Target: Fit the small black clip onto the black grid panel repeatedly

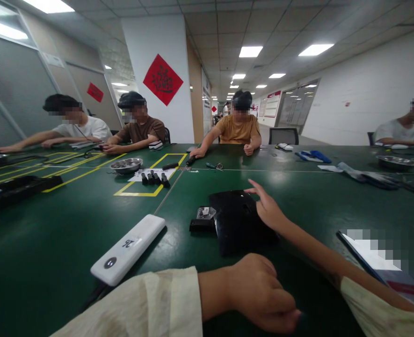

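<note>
A flat, glossy black piece [236,224], perhaps a plastic panel or bag, lies on the green table in front of me. My right hand [270,208] rests at its right edge, fingers stretched out toward the far corner. Nearer to me, my left hand [263,292] is curled with the knuckles up. A small dark tip shows by its fingertips, but what it holds is hidden. Just left of the black piece are a small black box [201,225] and a clear plastic packet [206,213] with small parts.
A white power bank [129,248] marked 26 lies on the left with a cable. Beyond it are several black cylinders [156,179] and a metal bowl [126,165]. A tablet-like device [378,262] lies at right. Several people sit around the table, one [240,124] opposite me.
</note>
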Motion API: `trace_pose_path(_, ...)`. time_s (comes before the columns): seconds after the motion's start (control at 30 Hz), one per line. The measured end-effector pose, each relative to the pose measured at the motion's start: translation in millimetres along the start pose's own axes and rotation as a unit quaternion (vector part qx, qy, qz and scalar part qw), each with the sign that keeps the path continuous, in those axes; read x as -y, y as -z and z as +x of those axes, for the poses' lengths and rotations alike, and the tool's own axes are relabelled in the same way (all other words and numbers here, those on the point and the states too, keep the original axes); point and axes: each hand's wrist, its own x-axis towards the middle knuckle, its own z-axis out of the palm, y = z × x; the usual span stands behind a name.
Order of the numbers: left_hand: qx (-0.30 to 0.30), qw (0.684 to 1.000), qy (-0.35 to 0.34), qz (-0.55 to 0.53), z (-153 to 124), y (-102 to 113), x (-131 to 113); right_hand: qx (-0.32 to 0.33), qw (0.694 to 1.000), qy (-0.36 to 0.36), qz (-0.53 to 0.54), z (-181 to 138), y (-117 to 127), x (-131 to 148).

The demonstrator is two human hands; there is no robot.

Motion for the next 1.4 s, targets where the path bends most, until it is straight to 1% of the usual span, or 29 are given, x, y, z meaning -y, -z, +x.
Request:
trace_pose_path(0.03, 0.003, 1.000, -0.016, -0.004, 1.1, 1.5, -1.8, 0.017, 0.999, 0.036, 0.001, -0.7, -3.9, 15.4)
trace_pose_path(0.1, 0.021, 0.998, -0.051, -0.011, 3.2, 5.5, -5.6, 0.090, 0.991, 0.101, -0.018, -0.9, -14.9, 45.6)
trace_pose_path(0.17, 0.045, 0.996, -0.082, -0.012, 4.8, 9.4, -8.6, 0.169, 0.969, 0.168, -0.063, 1.2, -28.6, 69.8)
trace_pose_path(0.2, 0.055, 0.994, -0.091, -0.010, 5.3, 10.7, -9.4, 0.193, 0.958, 0.193, -0.088, 3.0, -35.9, 78.5)
trace_pose_path(0.27, 0.068, 0.993, -0.092, -0.006, 5.6, 11.3, -9.4, 0.214, 0.940, 0.227, -0.135, 6.9, -50.0, 89.4)
trace_pose_path(0.37, 0.064, 0.996, -0.068, -0.013, 4.8, 7.6, -6.5, 0.222, 0.922, 0.264, -0.178, 12.1, -65.6, 94.8)
trace_pose_path(0.4, 0.059, 0.996, -0.062, -0.014, 4.4, 5.8, -5.4, 0.227, 0.918, 0.272, -0.178, 13.9, -68.0, 95.3)
trace_pose_path(0.47, 0.046, 0.997, -0.057, -0.013, 3.6, 2.4, -3.6, 0.241, 0.919, 0.276, -0.143, 19.1, -66.4, 95.5)
trace_pose_path(0.53, 0.031, 0.998, -0.055, -0.012, 2.9, 0.4, -2.9, 0.257, 0.929, 0.257, -0.075, 27.7, -55.8, 94.7)
trace_pose_path(0.6, 0.015, 0.999, -0.051, -0.009, 2.2, -0.1, -2.9, 0.276, 0.939, 0.203, 0.007, 39.5, -37.4, 91.2)
trace_pose_path(0.63, 0.007, 0.999, -0.049, -0.006, 1.9, 0.1, -3.0, 0.292, 0.942, 0.162, 0.047, 45.8, -26.3, 87.9)
trace_pose_path(0.7, -0.012, 0.999, -0.050, 0.001, 1.5, 0.8, -3.4, 0.329, 0.935, 0.060, 0.115, 57.1, -2.4, 78.4)
trace_pose_path(0.77, -0.026, 0.998, -0.057, 0.008, 1.4, 1.0, -3.8, 0.343, 0.926, -0.034, 0.155, 64.3, 20.6, 66.3)
trace_pose_path(0.83, -0.030, 0.997, -0.071, 0.012, 1.1, 0.3, -4.2, 0.332, 0.923, -0.112, 0.160, 67.1, 39.7, 54.7)
trace_pose_path(0.87, -0.032, 0.997, -0.075, 0.016, 0.8, -0.5, -4.3, 0.323, 0.924, -0.146, 0.143, 67.4, 47.3, 49.7)
trace_pose_path(0.93, -0.037, 0.996, -0.078, 0.023, 0.0, -2.5, -4.6, 0.297, 0.931, -0.198, 0.073, 66.9, 58.1, 42.5)
trace_pose_path(0.97, -0.038, 0.996, -0.076, 0.026, -0.5, -3.7, -4.6, 0.284, 0.934, -0.213, 0.033, 66.7, 61.3, 40.2)
trace_pose_path(1.03, -0.038, 0.997, -0.067, 0.029, -1.6, -5.8, -4.8, 0.268, 0.938, -0.221, -0.019, 66.5, 64.2, 38.1)
trace_pose_path(1.1, -0.039, 0.997, -0.062, 0.026, -2.2, -7.2, -5.0, 0.267, 0.940, -0.214, -0.022, 66.7, 63.5, 38.6)
trace_pose_path(1.2, -0.060, 0.996, -0.060, 0.019, -2.1, -6.9, -5.1, 0.264, 0.943, -0.200, -0.023, 67.0, 59.5, 41.7)
trace_pose_path(1.3, -0.078, 0.995, -0.062, 0.015, -1.3, -4.8, -5.4, 0.259, 0.950, -0.172, -0.041, 67.3, 56.1, 43.9)
trace_pose_path(1.4, -0.075, 0.995, -0.057, 0.016, -0.8, -3.6, -5.9, 0.263, 0.953, -0.133, -0.066, 67.1, 55.4, 43.3)
